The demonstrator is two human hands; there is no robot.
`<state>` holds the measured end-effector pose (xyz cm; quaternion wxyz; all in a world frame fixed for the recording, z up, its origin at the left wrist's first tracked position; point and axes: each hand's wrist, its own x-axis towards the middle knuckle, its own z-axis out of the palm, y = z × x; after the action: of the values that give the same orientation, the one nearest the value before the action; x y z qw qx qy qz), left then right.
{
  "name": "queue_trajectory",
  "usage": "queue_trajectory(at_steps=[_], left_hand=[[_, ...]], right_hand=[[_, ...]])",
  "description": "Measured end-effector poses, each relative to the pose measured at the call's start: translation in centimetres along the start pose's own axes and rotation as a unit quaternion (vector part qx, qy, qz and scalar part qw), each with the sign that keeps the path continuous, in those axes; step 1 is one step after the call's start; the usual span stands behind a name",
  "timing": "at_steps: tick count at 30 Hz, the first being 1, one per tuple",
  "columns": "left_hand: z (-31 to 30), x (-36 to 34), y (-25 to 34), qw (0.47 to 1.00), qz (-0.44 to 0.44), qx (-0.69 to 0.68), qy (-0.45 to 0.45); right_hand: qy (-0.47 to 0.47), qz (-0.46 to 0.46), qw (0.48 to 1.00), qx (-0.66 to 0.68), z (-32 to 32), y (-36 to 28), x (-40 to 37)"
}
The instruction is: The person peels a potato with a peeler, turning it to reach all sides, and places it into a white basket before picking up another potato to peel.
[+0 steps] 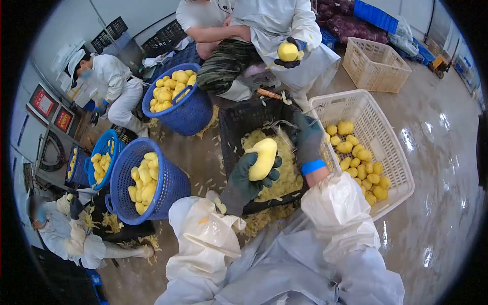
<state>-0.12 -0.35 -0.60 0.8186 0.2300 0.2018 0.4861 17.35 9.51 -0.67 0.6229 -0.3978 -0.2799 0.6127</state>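
Note:
My left hand (245,179), in a dark green glove, is closed around a peeled yellow potato (264,157), held above a black crate (230,118). Inside the crate lies a heap of pale potato peelings (284,185). My right hand (308,136), gloved too and with a blue band at the wrist, is over the crate's right side. It grips what looks like a peeler (280,125), of which only a thin metal part shows, close to the potato but apart from it. The right fingers are partly hidden and blurred.
A white crate (399,147) with several potatoes stands at my right. Blue baskets (175,195) of peeled potatoes stand at left. Across from me, a co-worker's gloved hand (290,53) holds a potato. Other people sit at left. Scraps litter the wet floor (432,203).

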Motion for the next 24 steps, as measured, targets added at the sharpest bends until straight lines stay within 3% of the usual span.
queue_trajectory(at_steps=[1,3,5,7,9,10,11,13,15,17,18,19,21,23,24], left_hand=[[0.5,0.0,0.5,1.0,0.002,0.003,0.001],[1.7,0.0,0.8,0.996,0.042,0.068,0.037],[1.5,-0.3,-0.2,0.988,0.067,0.121,0.071],[1.8,-0.3,0.0,0.976,0.072,0.18,0.096],[2.1,-0.6,0.4,0.974,0.082,0.193,0.083],[2.3,-0.5,0.8,0.973,0.086,0.201,0.078],[2.5,-0.4,0.7,0.963,0.113,0.228,0.091],[2.5,-0.4,0.2,0.953,0.136,0.248,0.107],[2.5,-0.6,0.1,0.942,0.133,0.28,0.126],[2.6,-0.6,0.5,0.949,0.126,0.267,0.113],[2.5,-0.4,0.5,0.93,0.157,0.31,0.123],[2.2,-0.2,0.1,0.91,0.185,0.346,0.135],[1.4,0.0,0.2,0.917,0.167,0.34,0.121],[1.4,0.1,0.1,0.939,0.147,0.293,0.108],[1.6,-0.1,0.1,0.953,0.137,0.256,0.089]], right_hand=[[0.051,-0.035,0.998,0.031,0.4,-0.7,0.5],[-0.004,-0.014,0.997,0.074,1.6,-2.4,-1.3],[-0.094,0.012,0.995,-0.013,3.1,-4.1,-4.0],[-0.105,-0.012,0.994,-0.035,2.5,-2.0,-2.4],[0.051,-0.076,0.996,-0.017,1.8,-0.9,-0.3],[-0.028,0.002,0.998,0.063,1.4,-2.0,-0.4],[-0.031,-0.002,0.998,0.064,1.3,-2.4,-0.8],[-0.111,0.019,0.993,-0.037,2.8,-4.3,-3.4],[-0.089,0.035,0.994,-0.061,2.3,-3.7,-2.8],[-0.002,-0.045,0.998,0.044,1.1,-2.2,-0.7],[-0.068,0.044,0.991,0.103,0.7,-2.8,-0.6],[-0.06,0.056,0.992,0.096,0.9,-3.6,-1.3],[-0.194,0.037,0.98,-0.034,1.2,-4.2,-2.7],[-0.027,-0.097,0.994,-0.037,1.1,-1.6,-0.9],[-0.01,-0.087,0.995,0.038,0.1,-0.2,1.2]])
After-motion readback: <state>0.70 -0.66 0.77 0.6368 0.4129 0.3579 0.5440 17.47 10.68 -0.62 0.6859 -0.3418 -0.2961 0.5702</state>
